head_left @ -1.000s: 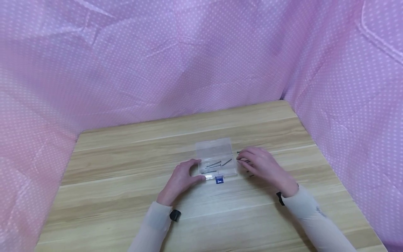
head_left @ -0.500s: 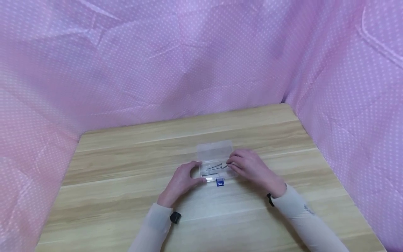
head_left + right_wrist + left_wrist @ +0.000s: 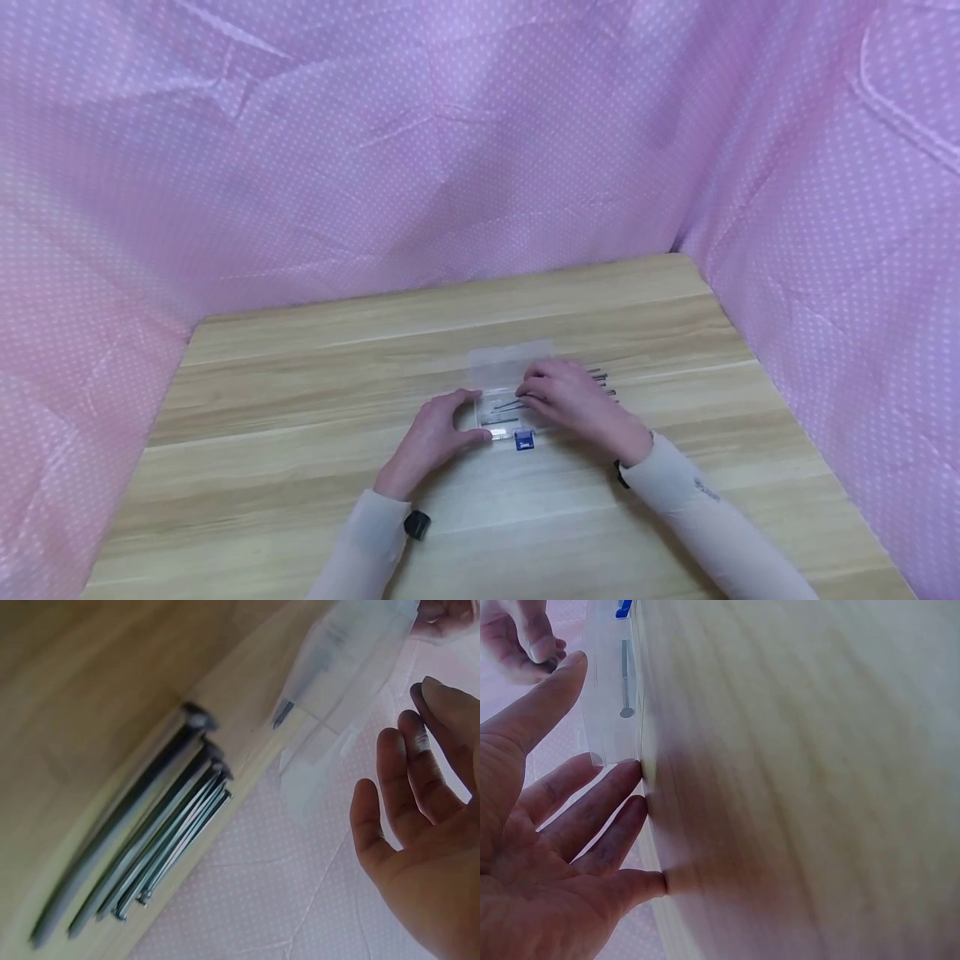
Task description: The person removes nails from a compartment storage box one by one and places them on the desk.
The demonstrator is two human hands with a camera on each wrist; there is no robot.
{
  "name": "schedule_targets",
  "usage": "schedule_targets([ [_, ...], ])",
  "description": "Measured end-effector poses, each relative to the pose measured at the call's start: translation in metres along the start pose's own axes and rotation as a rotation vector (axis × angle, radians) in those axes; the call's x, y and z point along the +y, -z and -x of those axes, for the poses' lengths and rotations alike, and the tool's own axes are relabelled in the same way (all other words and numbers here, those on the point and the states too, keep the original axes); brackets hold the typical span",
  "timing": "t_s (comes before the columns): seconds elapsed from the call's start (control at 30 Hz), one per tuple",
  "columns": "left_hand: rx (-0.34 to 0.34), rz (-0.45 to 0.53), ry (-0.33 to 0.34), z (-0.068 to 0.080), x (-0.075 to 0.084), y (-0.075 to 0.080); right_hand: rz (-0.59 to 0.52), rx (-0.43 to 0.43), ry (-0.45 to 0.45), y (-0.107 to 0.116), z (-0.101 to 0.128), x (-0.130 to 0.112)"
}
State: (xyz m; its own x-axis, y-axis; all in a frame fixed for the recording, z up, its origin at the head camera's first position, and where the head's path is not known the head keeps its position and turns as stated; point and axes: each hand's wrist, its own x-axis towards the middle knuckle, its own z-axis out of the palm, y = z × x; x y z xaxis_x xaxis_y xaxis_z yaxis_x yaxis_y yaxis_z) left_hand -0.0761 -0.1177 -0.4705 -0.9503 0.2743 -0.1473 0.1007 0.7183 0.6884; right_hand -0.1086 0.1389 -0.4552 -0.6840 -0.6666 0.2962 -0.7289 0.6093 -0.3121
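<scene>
Both hands at clear box [image 3: 510,392] — blue label [image 3: 523,440] unreadable.

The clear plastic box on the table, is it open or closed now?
Open. The clear plastic box has its lid folded back behind it, and nails lie uncovered in its tray. The right hand reaches over it.

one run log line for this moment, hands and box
left hand: steadies clear box | right hand: over box, grip unclear | nails: loose on table
</scene>
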Motion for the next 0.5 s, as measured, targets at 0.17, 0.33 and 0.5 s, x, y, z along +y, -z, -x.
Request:
schedule_targets([
  [0.17, 0.006, -0.002, -0.005, 0.0, -0.001, 0.0, -0.015, -0.036, -0.022, -0.005, -0.008, 0.0],
  [0.33, -0.004, -0.003, -0.008, 0.001, -0.004, -0.002, -0.032, -0.066, -0.031, -0.01, -0.014, 0.0],
  [0.5, -0.003, 0.001, -0.012, 0.001, -0.003, -0.002, -0.028, -0.083, -0.017, -0.013, -0.017, 0.001],
])
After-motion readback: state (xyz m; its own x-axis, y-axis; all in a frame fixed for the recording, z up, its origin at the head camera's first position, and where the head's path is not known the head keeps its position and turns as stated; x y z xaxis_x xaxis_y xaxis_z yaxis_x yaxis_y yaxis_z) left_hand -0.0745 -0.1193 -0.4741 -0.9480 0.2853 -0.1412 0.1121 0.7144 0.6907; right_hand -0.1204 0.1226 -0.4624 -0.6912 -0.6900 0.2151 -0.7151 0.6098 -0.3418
